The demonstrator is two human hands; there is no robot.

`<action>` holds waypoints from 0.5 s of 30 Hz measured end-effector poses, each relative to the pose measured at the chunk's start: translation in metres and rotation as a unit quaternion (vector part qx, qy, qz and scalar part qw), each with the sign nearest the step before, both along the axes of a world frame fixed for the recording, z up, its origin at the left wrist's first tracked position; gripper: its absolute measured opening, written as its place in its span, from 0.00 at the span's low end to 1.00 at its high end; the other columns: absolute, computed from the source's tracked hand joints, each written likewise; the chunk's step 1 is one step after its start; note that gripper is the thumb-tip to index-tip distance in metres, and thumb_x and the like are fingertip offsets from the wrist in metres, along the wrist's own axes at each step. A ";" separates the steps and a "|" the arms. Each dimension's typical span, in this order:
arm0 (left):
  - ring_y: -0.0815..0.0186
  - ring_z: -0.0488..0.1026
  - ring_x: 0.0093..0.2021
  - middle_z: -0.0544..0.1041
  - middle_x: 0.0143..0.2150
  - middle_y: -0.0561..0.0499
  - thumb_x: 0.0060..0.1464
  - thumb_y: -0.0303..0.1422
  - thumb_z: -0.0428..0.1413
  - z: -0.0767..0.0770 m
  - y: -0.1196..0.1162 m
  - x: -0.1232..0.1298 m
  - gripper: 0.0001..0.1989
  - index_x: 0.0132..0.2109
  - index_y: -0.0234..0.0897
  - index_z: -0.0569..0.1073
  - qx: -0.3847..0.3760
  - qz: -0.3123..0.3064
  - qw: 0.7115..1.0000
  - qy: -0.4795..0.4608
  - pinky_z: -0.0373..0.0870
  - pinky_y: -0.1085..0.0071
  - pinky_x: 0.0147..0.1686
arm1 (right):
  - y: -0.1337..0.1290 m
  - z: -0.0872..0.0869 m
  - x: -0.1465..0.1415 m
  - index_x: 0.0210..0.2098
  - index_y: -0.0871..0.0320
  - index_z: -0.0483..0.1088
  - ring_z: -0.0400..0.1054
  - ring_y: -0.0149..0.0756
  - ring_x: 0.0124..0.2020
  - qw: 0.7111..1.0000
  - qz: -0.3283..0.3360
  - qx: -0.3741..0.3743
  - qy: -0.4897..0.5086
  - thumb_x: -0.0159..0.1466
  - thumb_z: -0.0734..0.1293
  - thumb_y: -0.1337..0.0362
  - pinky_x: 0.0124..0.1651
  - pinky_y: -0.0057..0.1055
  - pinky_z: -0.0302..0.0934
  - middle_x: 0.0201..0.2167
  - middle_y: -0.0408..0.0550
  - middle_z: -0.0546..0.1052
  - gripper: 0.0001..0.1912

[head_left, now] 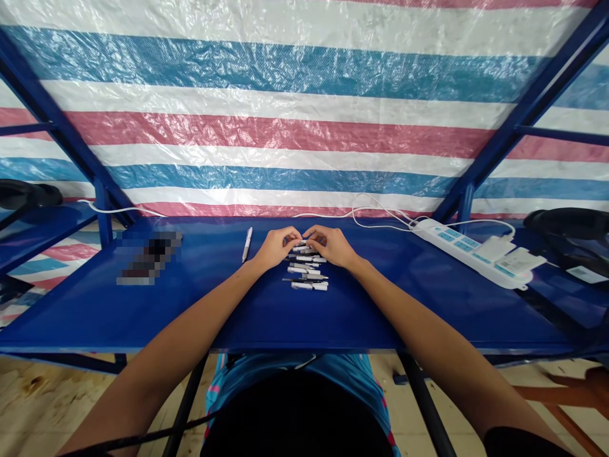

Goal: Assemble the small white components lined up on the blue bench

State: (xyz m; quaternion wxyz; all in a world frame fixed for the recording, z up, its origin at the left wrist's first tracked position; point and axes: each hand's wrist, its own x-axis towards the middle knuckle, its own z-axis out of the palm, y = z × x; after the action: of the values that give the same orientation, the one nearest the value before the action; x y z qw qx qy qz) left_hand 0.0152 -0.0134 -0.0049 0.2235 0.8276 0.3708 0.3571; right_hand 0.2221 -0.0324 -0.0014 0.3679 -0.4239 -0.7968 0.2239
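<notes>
Pen parts (304, 271) dot blue tabletop (304, 324) before striped sheeting (295, 130).

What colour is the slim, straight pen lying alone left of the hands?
Mostly white: the slim, straight pen, best seen in the head view.

A blue table (309, 324) bears pen parts (304, 286), a pen (247, 245), a power strip (457, 244).

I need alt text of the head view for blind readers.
A person's left hand and right hand nearly meet at the far end of a column of slim white and black pen pieces on a glossy blue table. A white pen lies at left; a long white power strip at right.
</notes>
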 end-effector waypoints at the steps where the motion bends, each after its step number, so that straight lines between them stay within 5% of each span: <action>1: 0.67 0.73 0.30 0.82 0.35 0.50 0.61 0.32 0.57 0.000 0.000 0.000 0.06 0.39 0.36 0.79 0.001 0.000 1.000 -0.001 0.70 0.72 0.35 | 0.000 0.000 0.000 0.42 0.55 0.77 0.77 0.36 0.30 1.000 0.001 -0.001 0.000 0.63 0.67 0.68 0.38 0.31 0.69 0.31 0.44 0.83 0.09; 15: 0.66 0.75 0.32 0.83 0.37 0.49 0.62 0.32 0.58 -0.004 0.003 -0.001 0.06 0.40 0.36 0.79 0.010 -0.020 1.000 -0.011 0.71 0.72 0.34 | 0.000 -0.001 0.001 0.43 0.54 0.72 0.76 0.36 0.26 0.999 0.025 0.008 0.031 0.64 0.66 0.66 0.35 0.31 0.68 0.28 0.42 0.81 0.07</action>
State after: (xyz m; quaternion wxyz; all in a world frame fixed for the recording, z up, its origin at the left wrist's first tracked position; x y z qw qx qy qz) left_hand 0.0139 -0.0101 -0.0093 0.2261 0.8333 0.3480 0.3652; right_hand 0.2231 -0.0322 -0.0026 0.3905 -0.3938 -0.7970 0.2392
